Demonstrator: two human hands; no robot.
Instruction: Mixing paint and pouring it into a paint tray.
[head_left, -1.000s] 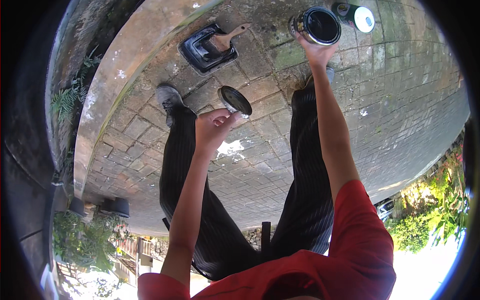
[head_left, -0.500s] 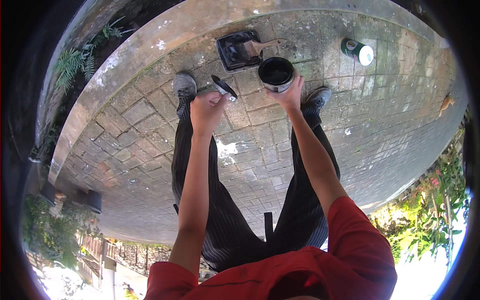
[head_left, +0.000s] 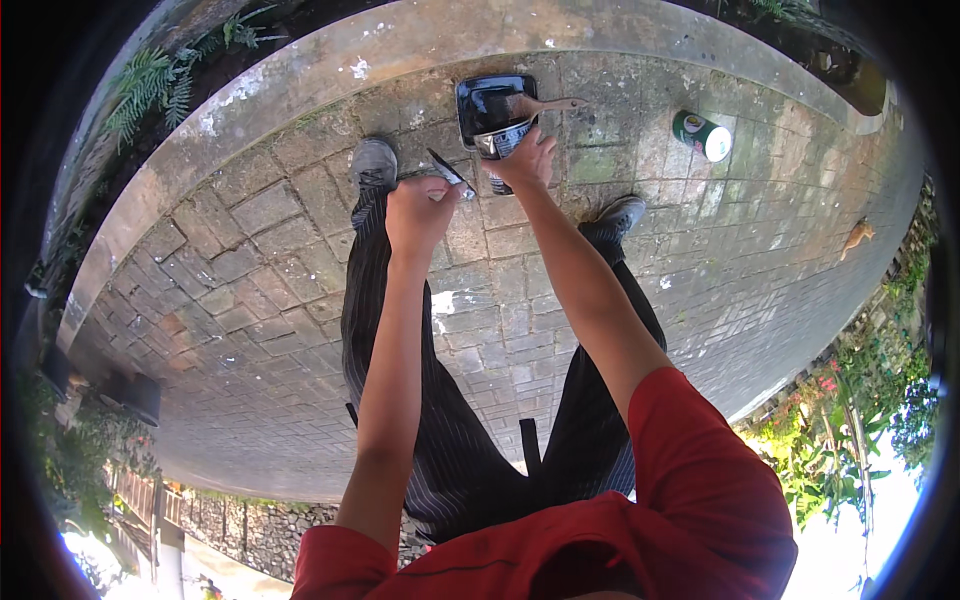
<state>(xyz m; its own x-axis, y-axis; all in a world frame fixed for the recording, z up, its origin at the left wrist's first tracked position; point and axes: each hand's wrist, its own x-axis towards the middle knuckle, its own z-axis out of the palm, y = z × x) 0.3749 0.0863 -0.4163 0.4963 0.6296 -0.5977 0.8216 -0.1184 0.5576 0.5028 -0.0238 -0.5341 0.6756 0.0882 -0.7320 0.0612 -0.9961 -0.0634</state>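
Note:
My right hand (head_left: 528,164) is closed round a paint can (head_left: 498,146), tipped forward with its mouth toward a black paint tray (head_left: 464,112). Glossy black paint shows in the tray, though the can hides its near edge. Across the tray's right rim lies a paintbrush (head_left: 553,104) with a wooden handle, its bristle end inside. Just left of the can, my left hand (head_left: 417,212) pinches the can's lid (head_left: 449,170), which is seen nearly edge-on with a dark face and a pale, smeared rim.
A green canister (head_left: 688,126) with a white end stands or lies at the right; I cannot tell which. My shoes (head_left: 374,164) flank the work on paving bricks (head_left: 300,265). Behind the tray curves a low concrete kerb (head_left: 360,45); a dry leaf (head_left: 858,238) lies far right.
My right hand has moved the can left and tipped it forward over the tray. The lid in my left hand has turned more edge-on. The view has shifted slightly.

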